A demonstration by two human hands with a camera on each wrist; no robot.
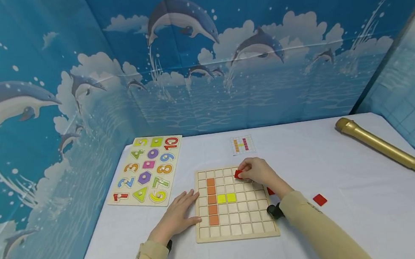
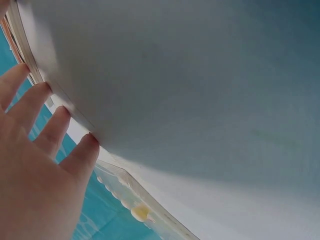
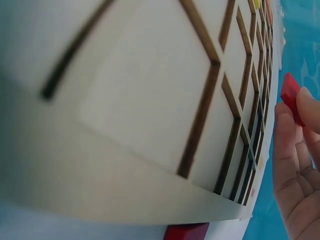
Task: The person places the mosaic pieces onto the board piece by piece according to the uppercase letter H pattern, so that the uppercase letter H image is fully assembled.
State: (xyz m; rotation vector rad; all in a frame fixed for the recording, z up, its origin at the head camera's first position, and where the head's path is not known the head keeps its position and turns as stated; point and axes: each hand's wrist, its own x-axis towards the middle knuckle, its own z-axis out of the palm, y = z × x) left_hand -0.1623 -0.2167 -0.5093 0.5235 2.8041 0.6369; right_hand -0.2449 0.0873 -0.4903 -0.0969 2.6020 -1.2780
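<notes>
A red tile (image 1: 237, 174) was pinched in the right hand (image 1: 255, 171) over the far part of a grid board (image 1: 239, 236).
The right grip had the tile between thumb and fingers; whether it touched the board could not be told. The left hand (image 1: 177, 213) lay with its grip spread, fingertips against the board's left edge. Five orange tiles (image 1: 212, 199) stood in one column, with two yellow tiles (image 1: 221, 199) running rightward from the middle one. On the white desk (image 1: 309, 147), a loose red square (image 1: 320, 200) lay to the board's right, and a pattern card (image 1: 243, 144) lay beyond its far edge.
</notes>
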